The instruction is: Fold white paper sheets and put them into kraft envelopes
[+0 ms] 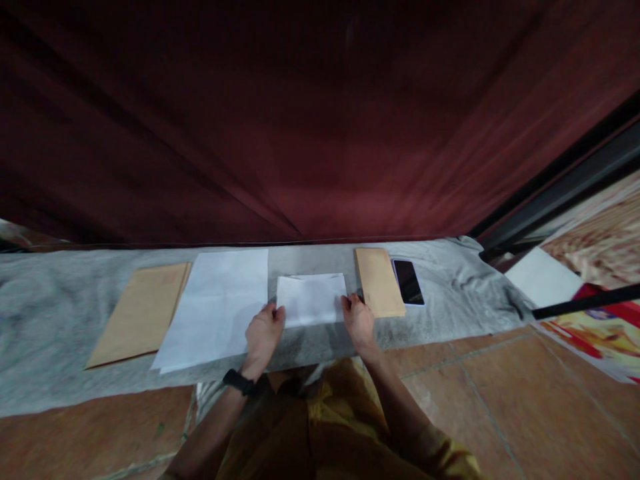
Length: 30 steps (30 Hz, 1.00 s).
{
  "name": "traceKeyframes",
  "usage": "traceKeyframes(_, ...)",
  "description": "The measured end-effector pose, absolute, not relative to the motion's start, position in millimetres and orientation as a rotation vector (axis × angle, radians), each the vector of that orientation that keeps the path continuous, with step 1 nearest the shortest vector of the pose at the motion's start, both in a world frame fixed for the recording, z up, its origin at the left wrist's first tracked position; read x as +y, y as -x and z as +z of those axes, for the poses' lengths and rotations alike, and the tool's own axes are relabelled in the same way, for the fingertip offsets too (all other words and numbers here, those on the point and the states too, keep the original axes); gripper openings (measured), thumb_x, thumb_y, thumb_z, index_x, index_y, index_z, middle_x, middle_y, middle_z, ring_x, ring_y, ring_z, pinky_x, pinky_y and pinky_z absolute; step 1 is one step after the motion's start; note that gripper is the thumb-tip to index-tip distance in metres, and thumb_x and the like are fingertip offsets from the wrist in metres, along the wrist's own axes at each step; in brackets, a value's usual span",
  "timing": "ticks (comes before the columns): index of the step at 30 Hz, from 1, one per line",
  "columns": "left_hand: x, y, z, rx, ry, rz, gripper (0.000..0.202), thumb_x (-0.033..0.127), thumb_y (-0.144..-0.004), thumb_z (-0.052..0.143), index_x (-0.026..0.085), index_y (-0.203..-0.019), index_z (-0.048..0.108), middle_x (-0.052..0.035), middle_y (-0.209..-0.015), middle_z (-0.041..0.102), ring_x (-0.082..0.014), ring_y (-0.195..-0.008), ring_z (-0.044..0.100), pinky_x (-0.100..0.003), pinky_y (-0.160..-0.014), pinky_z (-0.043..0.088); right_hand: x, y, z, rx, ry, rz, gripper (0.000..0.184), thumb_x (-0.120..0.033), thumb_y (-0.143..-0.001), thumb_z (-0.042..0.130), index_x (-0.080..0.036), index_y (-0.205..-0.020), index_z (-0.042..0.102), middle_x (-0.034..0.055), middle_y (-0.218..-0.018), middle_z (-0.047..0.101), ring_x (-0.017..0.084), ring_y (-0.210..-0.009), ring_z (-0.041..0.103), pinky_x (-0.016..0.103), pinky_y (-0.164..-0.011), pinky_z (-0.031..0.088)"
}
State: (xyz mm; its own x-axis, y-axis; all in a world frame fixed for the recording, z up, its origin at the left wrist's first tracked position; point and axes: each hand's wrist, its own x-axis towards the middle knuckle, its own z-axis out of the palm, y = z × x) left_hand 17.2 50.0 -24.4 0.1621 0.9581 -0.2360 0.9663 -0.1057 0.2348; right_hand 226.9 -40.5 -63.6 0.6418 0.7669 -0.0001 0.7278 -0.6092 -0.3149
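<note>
A folded sheet of white paper point(311, 300) lies in front of me on a grey cloth. My left hand point(265, 329) grips its left edge, with the thumb and fingers pinched together. At the opposite edge, my right hand point(359, 320) pinches the same sheet. Just left of it are larger white sheets point(220, 303), slightly fanned at the bottom. To the right of the folded sheet, close to my right hand, rests a brown envelope point(381, 283). The paper's far edge shows a slightly lifted fold.
Bigger brown envelopes point(137, 313) lie at the left on the grey cloth point(460, 293). A phone point(409, 282) sits beside the small envelope. Dark red fabric point(300, 133) hangs behind. Black bars point(565, 180) and a colourful printed box point(595, 327) are at the right, above floor tiles point(540, 400).
</note>
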Motion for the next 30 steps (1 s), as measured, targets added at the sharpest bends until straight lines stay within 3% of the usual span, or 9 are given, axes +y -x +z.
traceKeyframes(9,39.9,-22.1,-38.0,1.860,-2.376,0.036,0.044,0.037,-0.105,0.031,0.014,-0.118,0.066,-0.0154,-0.088,0.075,-0.0270,-0.079,0.072,-0.031,-0.064,0.044,-33.0,-215.8,-68.9,-1.242,2.658,0.072,0.029,-0.031,-0.109,0.040,-0.014,-0.108,0.064,0.0130,-0.082,0.076,0.021,-0.073,0.075,0.025,-0.064,0.048)
traceKeyframes(18,42.9,-26.4,-39.8,1.876,-2.381,0.052,0.042,0.036,-0.105,0.032,0.013,-0.117,0.065,-0.0164,-0.087,0.075,-0.0272,-0.079,0.072,-0.032,-0.066,0.047,-31.5,-212.8,-72.2,-1.211,2.575,-0.004,0.034,-0.032,-0.109,0.034,-0.012,-0.117,0.059,0.0159,-0.098,0.073,0.020,-0.075,0.074,0.025,-0.063,0.050)
traceKeyframes(22,43.8,-27.2,-41.8,1.891,-2.365,0.062,0.044,0.037,-0.105,0.030,0.013,-0.116,0.065,-0.0170,-0.088,0.075,-0.0278,-0.079,0.072,-0.033,-0.067,0.047,-32.1,-210.7,-70.2,-1.211,2.558,-0.017,0.038,-0.034,-0.109,0.031,-0.012,-0.132,0.053,0.0171,-0.108,0.070,0.020,-0.077,0.073,0.027,-0.063,0.050)
traceKeyframes(26,44.8,-27.2,-41.3,1.898,-2.338,0.070,0.044,0.038,-0.104,0.031,0.013,-0.114,0.065,-0.0167,-0.089,0.075,-0.0278,-0.080,0.072,-0.033,-0.068,0.046,-36.6,-206.7,-71.7,-1.251,2.504,-0.041,0.042,-0.033,-0.109,0.034,-0.013,-0.144,0.045,0.0185,-0.116,0.065,0.022,-0.086,0.071,0.029,-0.070,0.052)
traceKeyframes(30,45.2,-27.3,-39.4,1.893,-2.321,0.073,0.043,0.037,-0.104,0.032,0.014,-0.115,0.066,-0.0161,-0.090,0.076,-0.0285,-0.080,0.073,-0.033,-0.067,0.046,-47.9,-199.3,-76.6,-1.326,2.378,-0.086,0.044,-0.032,-0.107,0.037,-0.013,-0.145,0.045,0.0206,-0.122,0.063,0.028,-0.103,0.066,0.040,-0.087,0.053)
